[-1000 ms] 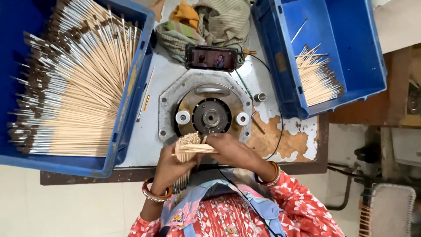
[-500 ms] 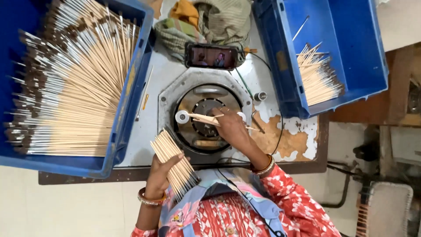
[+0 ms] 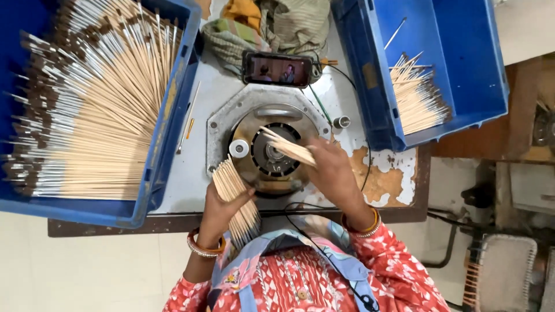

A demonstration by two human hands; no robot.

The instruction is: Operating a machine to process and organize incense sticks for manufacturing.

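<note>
My left hand [image 3: 222, 207] grips a thick bundle of thin wooden sticks [image 3: 234, 195] near the front edge of the bench. My right hand [image 3: 332, 173] holds a few sticks [image 3: 287, 146] with their tips over the dark hub [image 3: 273, 154] of a round metal machine [image 3: 272, 124] set into the bench. A small white roller [image 3: 239, 148] sits left of the hub.
A large blue crate [image 3: 165, 130] at left is filled with several brush-like sticks with metal and dark ends. A second blue crate [image 3: 457, 69] at right holds a pile of plain sticks [image 3: 417, 98]. A phone [image 3: 277, 69] and folded cloths [image 3: 272, 23] lie behind the machine.
My hands, together on the bundle a second ago, have separated. The left keeps the bundle; the right has carried a few sticks over the machine's hub and turned them to point up-left.
</note>
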